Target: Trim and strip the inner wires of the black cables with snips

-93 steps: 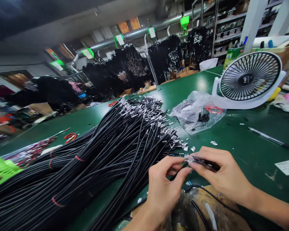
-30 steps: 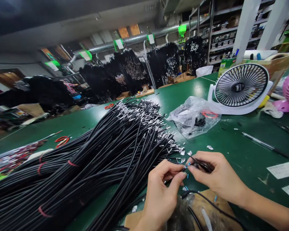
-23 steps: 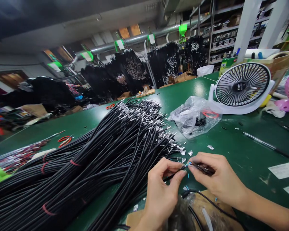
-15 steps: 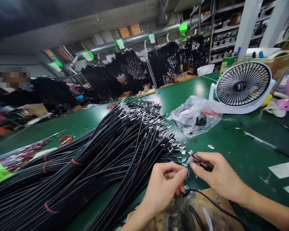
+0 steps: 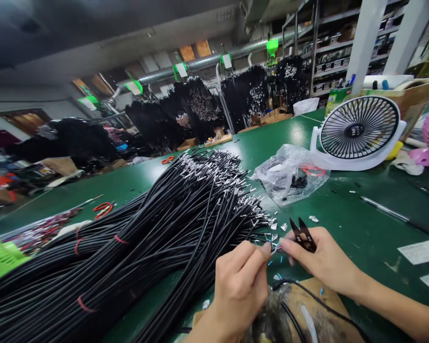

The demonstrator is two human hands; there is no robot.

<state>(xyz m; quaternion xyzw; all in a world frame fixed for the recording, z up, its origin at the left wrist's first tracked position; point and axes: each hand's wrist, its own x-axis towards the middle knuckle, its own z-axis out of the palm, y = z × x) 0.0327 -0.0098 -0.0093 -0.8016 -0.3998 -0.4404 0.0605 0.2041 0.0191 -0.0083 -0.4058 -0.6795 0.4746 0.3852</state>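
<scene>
My left hand (image 5: 241, 278) is closed, its thumb and forefinger pinching the end of a thin wire. Close against it, my right hand (image 5: 316, 252) pinches at the same wire end, where a bit of blue shows. Small dark snips (image 5: 303, 234) are tucked in my right hand, with their two blades apart and pointing up. A big bundle of black cables (image 5: 157, 214) with stripped silvery ends lies to the left of my hands. Small blue offcuts and foil scraps (image 5: 283, 227) lie around my fingertips. The fingertips hide part of the wire.
A white fan (image 5: 357, 131) stands at the right behind a clear plastic bag (image 5: 286, 176) on the green table (image 5: 346, 205). Orange-handled scissors (image 5: 103, 209) lie at the left. A black cable crosses a brown board (image 5: 329, 309) in front; a pen (image 5: 389, 207) lies right.
My left hand has turned, its knuckles now up and its fingers curled in. The snips in my right hand have swung upright, and their blades now show apart. The view has shifted slightly.
</scene>
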